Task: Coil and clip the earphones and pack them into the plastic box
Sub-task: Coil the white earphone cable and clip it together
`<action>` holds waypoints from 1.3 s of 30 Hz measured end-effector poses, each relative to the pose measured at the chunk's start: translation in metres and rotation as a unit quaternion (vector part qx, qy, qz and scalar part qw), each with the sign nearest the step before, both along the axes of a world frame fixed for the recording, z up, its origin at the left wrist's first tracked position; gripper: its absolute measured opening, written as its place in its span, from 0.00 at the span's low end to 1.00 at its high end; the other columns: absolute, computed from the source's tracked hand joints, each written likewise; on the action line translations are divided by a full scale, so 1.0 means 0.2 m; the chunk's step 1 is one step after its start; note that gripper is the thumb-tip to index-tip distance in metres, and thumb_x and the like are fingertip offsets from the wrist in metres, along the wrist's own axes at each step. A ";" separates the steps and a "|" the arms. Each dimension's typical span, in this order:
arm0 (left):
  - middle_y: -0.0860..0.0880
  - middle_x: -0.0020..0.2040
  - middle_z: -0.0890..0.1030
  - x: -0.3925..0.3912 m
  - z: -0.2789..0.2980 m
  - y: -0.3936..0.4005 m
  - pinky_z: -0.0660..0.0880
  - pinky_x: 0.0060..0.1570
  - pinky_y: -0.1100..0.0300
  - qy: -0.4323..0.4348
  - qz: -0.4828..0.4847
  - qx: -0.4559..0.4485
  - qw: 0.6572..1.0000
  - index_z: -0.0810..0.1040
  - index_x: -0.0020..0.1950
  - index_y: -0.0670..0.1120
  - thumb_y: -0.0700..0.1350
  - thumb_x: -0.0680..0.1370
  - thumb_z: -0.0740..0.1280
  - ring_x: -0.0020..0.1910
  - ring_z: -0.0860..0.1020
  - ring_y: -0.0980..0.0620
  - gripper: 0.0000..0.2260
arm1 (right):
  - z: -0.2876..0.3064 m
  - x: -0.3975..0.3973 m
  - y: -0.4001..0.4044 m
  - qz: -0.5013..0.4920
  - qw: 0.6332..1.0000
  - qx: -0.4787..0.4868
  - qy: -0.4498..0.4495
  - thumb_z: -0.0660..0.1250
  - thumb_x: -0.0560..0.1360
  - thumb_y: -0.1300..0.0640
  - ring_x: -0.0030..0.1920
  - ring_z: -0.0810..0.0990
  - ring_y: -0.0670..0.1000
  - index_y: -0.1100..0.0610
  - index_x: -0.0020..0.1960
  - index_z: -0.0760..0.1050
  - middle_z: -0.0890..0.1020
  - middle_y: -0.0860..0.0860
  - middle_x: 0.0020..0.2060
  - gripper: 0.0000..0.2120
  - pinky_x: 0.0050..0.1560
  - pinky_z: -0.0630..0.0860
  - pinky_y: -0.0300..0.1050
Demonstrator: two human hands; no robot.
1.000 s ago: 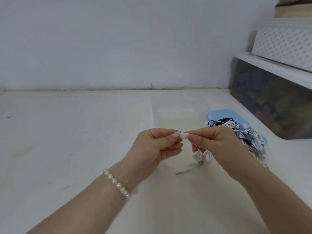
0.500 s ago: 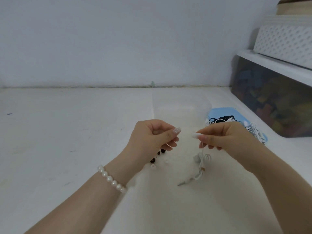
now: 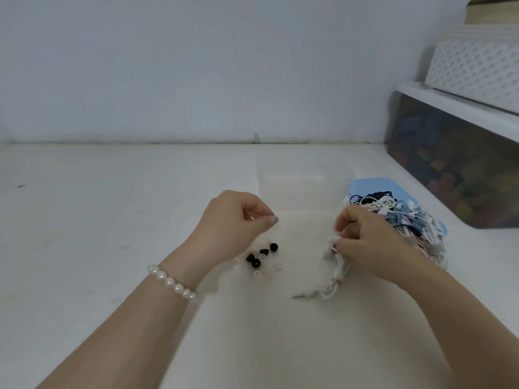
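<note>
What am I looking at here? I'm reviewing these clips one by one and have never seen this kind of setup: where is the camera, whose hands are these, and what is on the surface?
There is no machine here. The camera sits on a person's head and looks forward and down, so the two bare arms reaching in are the wearer's own. The left hand, with a pearl bracelet on its wrist, has its fingers curled; whether it holds anything is unclear. The right hand grips a white earphone cable, whose plug end lies on the white table. Between the hands lie small black and clear ear tips. Behind them stands a clear plastic box, and at right a tangled pile of earphones sits on a blue lid.
</note>
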State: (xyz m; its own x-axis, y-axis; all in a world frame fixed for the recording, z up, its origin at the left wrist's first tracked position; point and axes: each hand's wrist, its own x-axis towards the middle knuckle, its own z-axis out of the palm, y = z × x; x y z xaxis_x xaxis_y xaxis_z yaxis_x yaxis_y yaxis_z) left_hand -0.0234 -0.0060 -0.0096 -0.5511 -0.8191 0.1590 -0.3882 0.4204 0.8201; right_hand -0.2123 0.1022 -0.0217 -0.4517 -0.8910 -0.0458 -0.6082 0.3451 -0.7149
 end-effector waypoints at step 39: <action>0.42 0.38 0.83 -0.10 -0.01 0.18 0.79 0.41 0.63 0.258 -0.087 0.417 0.867 0.80 0.45 0.34 0.30 0.70 0.68 0.38 0.83 0.50 0.05 | 0.12 0.09 0.04 0.055 0.915 -0.185 -0.354 0.68 0.62 0.71 0.33 0.81 0.55 0.58 0.55 0.77 0.78 0.55 0.30 0.22 0.41 0.80 0.44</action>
State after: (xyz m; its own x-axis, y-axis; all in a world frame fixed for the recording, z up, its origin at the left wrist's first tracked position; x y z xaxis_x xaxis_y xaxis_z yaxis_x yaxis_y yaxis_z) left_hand -0.0428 0.0290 -0.0122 -0.7094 -0.6795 -0.1870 0.1306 -0.3874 0.9126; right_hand -0.1936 0.1100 0.0024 -0.3327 -0.9428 0.0213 0.0366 -0.0355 -0.9987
